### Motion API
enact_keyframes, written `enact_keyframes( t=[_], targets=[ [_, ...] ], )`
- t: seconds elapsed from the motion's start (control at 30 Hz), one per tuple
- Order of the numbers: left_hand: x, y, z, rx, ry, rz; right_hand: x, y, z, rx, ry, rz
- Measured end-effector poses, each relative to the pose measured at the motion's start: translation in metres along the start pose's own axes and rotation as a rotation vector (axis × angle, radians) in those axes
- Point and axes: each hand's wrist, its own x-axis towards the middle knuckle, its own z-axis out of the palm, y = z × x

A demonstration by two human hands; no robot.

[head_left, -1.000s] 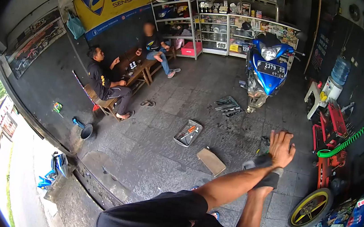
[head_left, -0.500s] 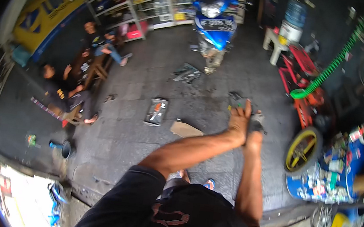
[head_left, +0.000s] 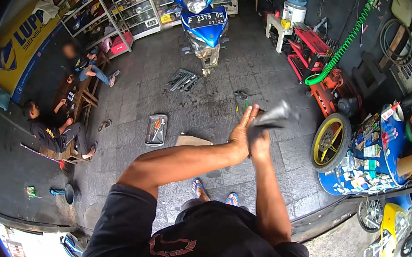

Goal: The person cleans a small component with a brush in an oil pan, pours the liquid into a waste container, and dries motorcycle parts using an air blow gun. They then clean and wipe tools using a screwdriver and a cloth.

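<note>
My left hand point(head_left: 239, 136) has its fingers stretched out and pressed together, with its palm side against a dark grey object point(head_left: 272, 118). That object looks like a cloth or a glove, but it is blurred by motion. My right hand point(head_left: 261, 146) is closed around its lower part, close beside my left hand, and most of its fingers are hidden. Beyond my hands, small green and yellow items point(head_left: 241, 107) lie on the dark tiled floor. A flat brown board point(head_left: 193, 141) rests partly behind my left forearm.
A tray of tools point(head_left: 156, 129) and metal parts point(head_left: 183, 80) lie on the floor, before a blue motorcycle point(head_left: 205, 24). Two people sit on benches point(head_left: 83, 99) at left. At right are a wheel point(head_left: 328, 142), a red compressor point(head_left: 329, 94) and a cluttered blue drum point(head_left: 358, 176).
The view has turned right and further down, so the room's contents sit further left. The grey object has swung up above my right hand, and my left palm has moved against it.
</note>
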Motion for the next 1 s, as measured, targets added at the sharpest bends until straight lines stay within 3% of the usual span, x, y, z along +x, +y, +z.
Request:
enact_keyframes(
  t=[0.03,0.1,0.13,0.17,0.2,0.23,0.27,0.3,0.33,0.37,0.4,0.43,0.47,0.53,0.57,0.63,0.67,0.7,0.8,0.83,0.87,0.93,1.0],
  targets=[
    [-0.002,0.021,0.016,-0.005,-0.003,0.004,0.0,-0.007,-0.002,0.828,-0.288,0.456],
    [-0.01,0.039,0.019,-0.062,-0.131,0.232,0.001,-0.02,-0.001,2.471,-0.875,1.384],
    [-0.013,0.043,0.02,-0.085,-0.195,0.351,-0.004,-0.022,0.017,2.665,-0.999,1.2],
    [-0.03,0.003,-0.035,-0.063,-0.147,0.41,0.0,-0.019,0.028,2.785,-1.172,1.457],
    [-0.034,0.009,-0.023,-0.124,0.062,0.321,0.003,-0.015,0.04,2.875,-1.346,1.737],
    [-0.036,0.009,-0.02,-0.149,0.081,0.328,-0.014,-0.039,0.06,2.794,-1.319,1.805],
    [-0.036,0.008,-0.018,-0.174,0.101,0.335,-0.013,-0.009,0.056,3.026,-1.26,1.703],
    [-0.034,0.003,-0.023,-0.173,0.101,0.338,-0.015,-0.004,0.052,3.039,-1.257,1.655],
    [-0.032,0.0,-0.028,-0.149,-0.051,0.368,-0.019,0.0,0.044,3.046,-1.271,1.603],
    [-0.028,-0.003,-0.032,-0.125,-0.202,0.392,-0.019,0.009,0.033,2.846,-1.45,1.25],
    [-0.023,0.0,-0.028,-0.115,-0.305,0.395,-0.008,0.028,0.012,2.365,-1.268,0.464],
    [-0.021,0.006,-0.017,-0.129,-0.355,0.393,0.004,0.047,-0.02,2.429,-1.099,0.503],
    [-0.019,0.013,-0.007,-0.144,-0.397,0.401,-0.018,0.014,-0.018,2.522,-1.124,0.3],
    [-0.017,0.019,0.016,-0.216,-0.424,0.401,-0.009,0.049,-0.045,2.404,-0.921,0.324],
    [-0.015,0.022,0.029,-0.265,-0.417,0.39,-0.014,0.045,-0.037,2.409,-0.926,0.321],
    [-0.009,0.038,0.067,-0.386,-0.346,0.32,-0.026,0.033,-0.012,2.658,-1.159,0.138],
    [-0.005,0.048,0.086,-0.436,-0.292,0.289,-0.006,0.055,-0.017,2.776,-1.272,0.371],
    [-0.008,0.013,0.014,-0.25,-0.345,0.449,-0.005,0.052,-0.016,2.675,-1.268,0.43],
    [-0.023,0.021,-0.005,-0.255,-0.27,0.419,-0.01,0.04,-0.015,2.61,-1.263,0.514],
    [-0.008,0.033,0.0,-0.225,-0.475,0.4,-0.008,0.035,-0.015,2.659,-1.257,0.54],
    [-0.007,0.035,0.015,-0.229,-0.474,0.385,-0.008,0.031,-0.016,2.661,-1.249,0.519],
    [-0.015,0.037,0.038,-0.551,-0.614,0.557,-0.016,0.024,-0.026,2.47,-1.403,0.456],
    [-0.014,0.024,0.024,-0.573,-0.62,0.528,-0.018,0.025,-0.029,2.44,-1.341,0.524]
  ],
)
